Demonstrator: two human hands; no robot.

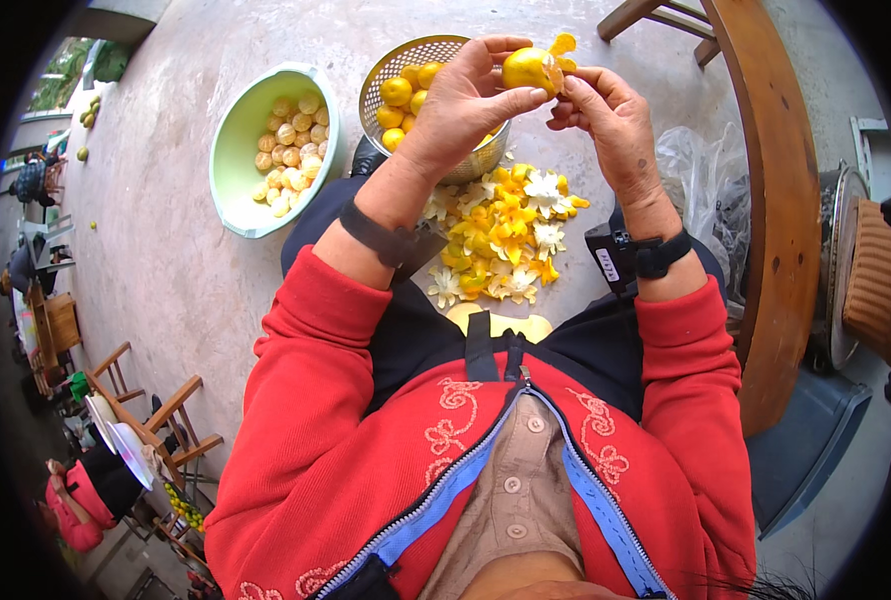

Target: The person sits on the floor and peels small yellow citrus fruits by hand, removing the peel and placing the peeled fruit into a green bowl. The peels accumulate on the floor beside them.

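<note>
My left hand [469, 97] holds a partly peeled mandarin [526, 70], its fingers behind the fruit and the thumb along its lower side. A flap of peel stands up from the open end, where pale flesh shows. My right hand [605, 112] pinches the peel at that end between thumb and fingers. Below my left hand stands a perforated metal colander [371, 90] with unpeeled mandarins [395, 91]. Farther left, a pale green plastic basin [232, 150] holds peeled mandarins [286, 134]. A heap of mandarin peels [499, 225] lies on the floor between my legs.
A wooden bench [779, 187] runs along the right, with clear plastic bags [697, 169] beside it. Behind it are a wicker basket [871, 281] and a grey-blue plastic bin [809, 450]. At lower left, a person in pink [89, 499] is near wooden chairs [179, 420].
</note>
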